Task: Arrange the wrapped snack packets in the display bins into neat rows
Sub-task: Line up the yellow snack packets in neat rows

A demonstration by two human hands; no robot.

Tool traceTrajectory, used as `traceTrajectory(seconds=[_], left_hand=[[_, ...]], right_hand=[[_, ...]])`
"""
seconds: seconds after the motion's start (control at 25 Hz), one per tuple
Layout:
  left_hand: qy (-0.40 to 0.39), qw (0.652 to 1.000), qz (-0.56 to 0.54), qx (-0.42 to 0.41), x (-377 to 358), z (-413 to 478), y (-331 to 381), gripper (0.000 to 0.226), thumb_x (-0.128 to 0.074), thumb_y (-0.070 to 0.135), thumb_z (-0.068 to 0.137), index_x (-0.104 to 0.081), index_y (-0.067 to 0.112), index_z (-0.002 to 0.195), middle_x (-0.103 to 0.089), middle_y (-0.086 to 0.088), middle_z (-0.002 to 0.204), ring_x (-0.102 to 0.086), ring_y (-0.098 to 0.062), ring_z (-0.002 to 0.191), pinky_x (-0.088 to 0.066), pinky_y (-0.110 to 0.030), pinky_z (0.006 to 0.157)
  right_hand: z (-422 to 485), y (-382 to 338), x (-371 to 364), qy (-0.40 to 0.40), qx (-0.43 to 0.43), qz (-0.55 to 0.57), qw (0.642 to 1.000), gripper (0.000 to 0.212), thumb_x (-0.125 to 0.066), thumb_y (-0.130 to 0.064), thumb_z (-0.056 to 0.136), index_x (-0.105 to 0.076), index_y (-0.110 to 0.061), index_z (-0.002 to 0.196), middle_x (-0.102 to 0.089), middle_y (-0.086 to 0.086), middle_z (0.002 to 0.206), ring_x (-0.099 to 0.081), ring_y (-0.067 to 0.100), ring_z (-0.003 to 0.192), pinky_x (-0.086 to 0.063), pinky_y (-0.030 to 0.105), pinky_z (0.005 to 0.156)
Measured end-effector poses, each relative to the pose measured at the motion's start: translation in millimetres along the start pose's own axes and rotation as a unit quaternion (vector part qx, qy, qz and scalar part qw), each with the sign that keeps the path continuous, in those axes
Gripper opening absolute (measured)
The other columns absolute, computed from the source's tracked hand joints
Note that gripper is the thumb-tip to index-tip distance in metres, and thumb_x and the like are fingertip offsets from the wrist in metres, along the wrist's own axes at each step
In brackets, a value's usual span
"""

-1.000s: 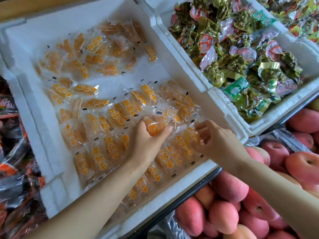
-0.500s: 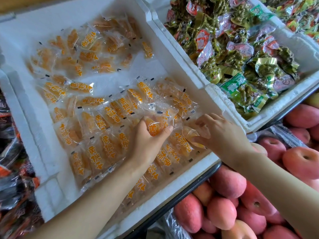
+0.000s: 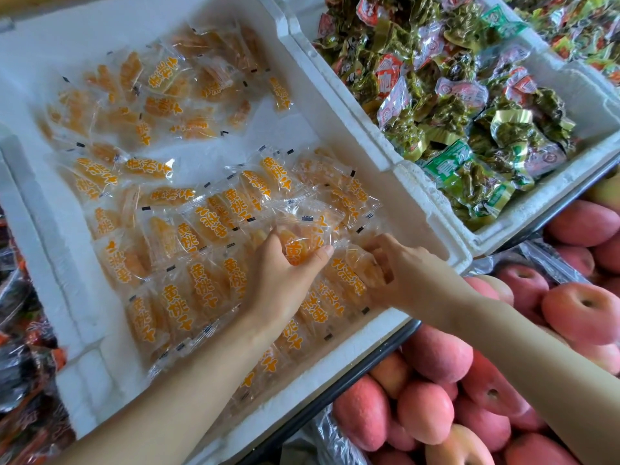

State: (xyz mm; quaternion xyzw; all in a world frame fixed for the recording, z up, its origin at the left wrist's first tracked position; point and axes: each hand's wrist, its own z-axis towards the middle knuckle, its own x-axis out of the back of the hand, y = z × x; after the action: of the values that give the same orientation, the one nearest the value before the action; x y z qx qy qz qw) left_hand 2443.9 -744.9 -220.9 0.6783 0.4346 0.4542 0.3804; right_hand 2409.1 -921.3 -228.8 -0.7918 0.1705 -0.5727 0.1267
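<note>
A white foam bin [image 3: 342, 105] holds several clear packets of orange dried fruit with orange lettering. Near rows of packets [image 3: 188, 290] lie side by side along its front half; a looser heap [image 3: 174, 95] lies at the back. My left hand [image 3: 285, 283] grips a small bunch of packets [image 3: 302, 236] above the front rows. My right hand [image 3: 402, 270] pinches one orange packet [image 3: 364, 268] at the bin's front right corner, just beside the left hand.
A second foam bin [image 3: 590, 105] at the right holds green and red wrapped snacks [image 3: 463, 105]. Pink peaches [image 3: 503, 364] fill the lower right under a dark shelf edge. Dark red-and-black packets [image 3: 23, 347] lie at the far left.
My right hand has moved slightly left toward the left hand and has lifted one packet from the corner. The left hand keeps its hold on the bunch.
</note>
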Motion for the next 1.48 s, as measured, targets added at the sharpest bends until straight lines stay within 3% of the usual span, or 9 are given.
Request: traceTrajectory(seconds=[0.2,0.36,0.52,0.64,0.84,1.12,1.24,1.32,1.48], left_hand=[[0.005,1.000,0.018,0.004,-2,1,0,0.025,-0.072,0.039,0.078,-0.055,0.023,0.087,-0.061,0.002,0.084,-0.063,-0.018,0.085,-0.052,-0.039,0.083],[-0.001,1.000,0.017,0.008,-2,2,0,0.028,-0.072,0.040,0.078,-0.058,0.022,0.095,-0.064,0.000,0.089,-0.065,-0.019,0.088,-0.054,-0.043,0.085],[-0.001,1.000,0.017,0.012,-4,1,1,0.029,-0.072,0.039,0.078,-0.059,0.020,0.096,-0.059,0.003,0.083,-0.063,-0.018,0.085,-0.055,-0.043,0.084],[-0.006,1.000,0.016,0.013,-5,2,1,0.027,-0.072,0.038,0.080,-0.058,0.018,0.092,-0.061,0.003,0.082,-0.063,-0.015,0.081,-0.055,-0.037,0.081],[-0.011,1.000,0.015,0.020,-7,0,-2,0.028,-0.072,0.041,0.079,-0.057,0.020,0.089,-0.064,-0.002,0.089,-0.063,-0.016,0.086,-0.051,-0.031,0.079],[-0.026,0.999,-0.004,0.038,-10,-3,-3,0.033,-0.071,0.045,0.078,-0.058,0.019,0.094,-0.065,-0.004,0.093,-0.063,-0.016,0.089,-0.045,-0.025,0.074],[-0.031,0.999,-0.014,0.037,-11,-5,0,0.029,-0.071,0.044,0.078,-0.058,0.022,0.091,-0.066,0.001,0.085,-0.064,-0.011,0.080,-0.046,-0.018,0.067],[-0.058,0.997,-0.035,0.029,-14,-7,3,0.019,-0.072,0.035,0.079,-0.058,0.027,0.089,-0.066,0.006,0.078,-0.065,-0.007,0.075,-0.049,-0.014,0.064],[-0.129,0.991,-0.028,-0.007,-17,-13,5,0.025,-0.070,0.028,0.082,-0.060,0.024,0.104,-0.065,-0.003,0.086,-0.062,-0.006,0.074,-0.050,-0.017,0.064]], right_hand=[[5,11,4,0.118,0.021,0.108,0.987,0.024,-0.053,-0.014,0.091,-0.051,-0.016,0.115,-0.057,-0.010,0.081,-0.057,0.019,0.078,-0.043,0.027,0.072],[5,26,6,0.232,-0.069,0.169,0.956,0.012,-0.042,-0.018,0.097,-0.052,-0.014,0.101,-0.067,0.009,0.084,-0.064,0.027,0.074,-0.052,0.042,0.070],[2,24,9,0.169,-0.137,-0.079,0.973,0.030,-0.037,-0.035,0.098,-0.059,-0.015,0.102,-0.066,0.006,0.089,-0.062,0.030,0.086,-0.045,0.034,0.063],[2,18,13,0.205,-0.106,-0.253,0.939,0.016,-0.051,-0.027,0.094,-0.059,-0.018,0.104,-0.061,0.000,0.095,-0.058,0.025,0.092,-0.034,0.028,0.054],[10,31,-1,0.197,0.051,-0.169,0.964,0.044,-0.068,-0.005,0.080,-0.058,-0.022,0.119,-0.059,0.003,0.112,-0.057,0.028,0.090,-0.053,0.037,0.054],[9,17,8,0.119,-0.022,-0.238,0.964,0.032,-0.048,-0.020,0.096,-0.045,-0.031,0.125,-0.051,-0.005,0.111,-0.060,0.021,0.095,-0.040,0.030,0.056],[3,8,7,0.196,0.037,0.035,0.979,0.023,-0.049,-0.029,0.095,-0.058,-0.022,0.115,-0.060,-0.005,0.103,-0.062,0.018,0.086,-0.050,0.035,0.069],[1,-6,5,0.165,0.015,0.275,0.947,0.020,-0.053,-0.033,0.092,-0.061,-0.022,0.106,-0.065,-0.006,0.094,-0.064,0.017,0.084,-0.052,0.039,0.078],[7,-15,10,0.089,-0.020,0.402,0.911,0.019,-0.062,-0.031,0.088,-0.068,-0.014,0.089,-0.070,0.016,0.087,-0.067,0.032,0.077,-0.056,0.047,0.074]])
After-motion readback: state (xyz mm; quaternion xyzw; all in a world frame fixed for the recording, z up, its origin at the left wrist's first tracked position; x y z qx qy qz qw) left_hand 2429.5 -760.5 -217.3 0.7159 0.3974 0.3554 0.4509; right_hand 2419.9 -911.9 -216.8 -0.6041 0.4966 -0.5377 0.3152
